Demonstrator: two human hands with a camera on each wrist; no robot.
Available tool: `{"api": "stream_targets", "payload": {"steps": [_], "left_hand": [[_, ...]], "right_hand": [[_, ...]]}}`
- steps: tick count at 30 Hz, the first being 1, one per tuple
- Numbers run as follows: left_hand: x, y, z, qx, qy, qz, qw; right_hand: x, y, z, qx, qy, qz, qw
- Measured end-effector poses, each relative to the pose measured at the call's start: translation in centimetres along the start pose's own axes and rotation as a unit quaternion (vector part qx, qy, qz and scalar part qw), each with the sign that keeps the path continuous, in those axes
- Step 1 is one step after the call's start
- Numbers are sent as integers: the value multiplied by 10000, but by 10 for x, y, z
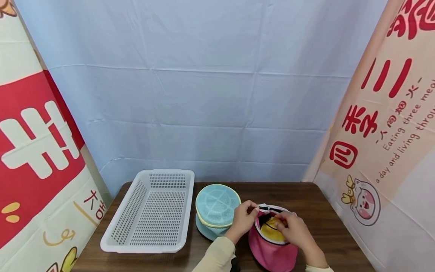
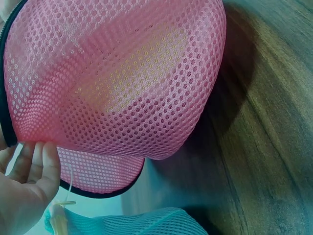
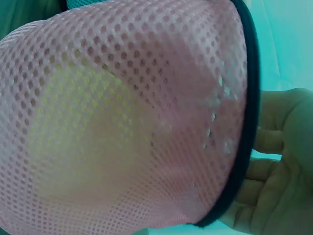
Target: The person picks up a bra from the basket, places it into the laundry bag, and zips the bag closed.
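Observation:
A pink mesh laundry bag with a dark zip edge stands at the front right, its round mouth facing up. My left hand pinches the left side of its rim, by the zip. My right hand is at the right side of the mouth, its thumb and fingers bent over the opening. Inside lies a yellow item, which shows through the mesh in both wrist views. In the right wrist view my fingers pass behind the zip edge; I cannot tell whether they grip anything there.
A light blue mesh bag with a yellow-trimmed top stands left of the pink one, close to my left hand. Farther left lies a white plastic basket with slotted sides. Both stand on the dark wooden table, with a pale cloth hanging behind.

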State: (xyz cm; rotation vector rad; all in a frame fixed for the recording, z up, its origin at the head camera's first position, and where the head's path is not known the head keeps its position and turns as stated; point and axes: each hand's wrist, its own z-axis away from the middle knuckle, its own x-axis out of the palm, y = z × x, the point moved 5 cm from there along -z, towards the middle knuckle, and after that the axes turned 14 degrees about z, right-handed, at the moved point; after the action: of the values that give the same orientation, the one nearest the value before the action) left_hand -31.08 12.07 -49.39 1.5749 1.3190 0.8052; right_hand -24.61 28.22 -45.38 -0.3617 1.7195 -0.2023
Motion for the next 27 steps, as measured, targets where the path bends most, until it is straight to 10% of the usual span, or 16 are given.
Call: {"api": "stream_targets", "payload": {"steps": [27], "left_hand": [[0, 1, 1, -66, 22, 273, 9996]], "right_hand": [[-3, 73, -27, 587, 279, -441, 9969]]}}
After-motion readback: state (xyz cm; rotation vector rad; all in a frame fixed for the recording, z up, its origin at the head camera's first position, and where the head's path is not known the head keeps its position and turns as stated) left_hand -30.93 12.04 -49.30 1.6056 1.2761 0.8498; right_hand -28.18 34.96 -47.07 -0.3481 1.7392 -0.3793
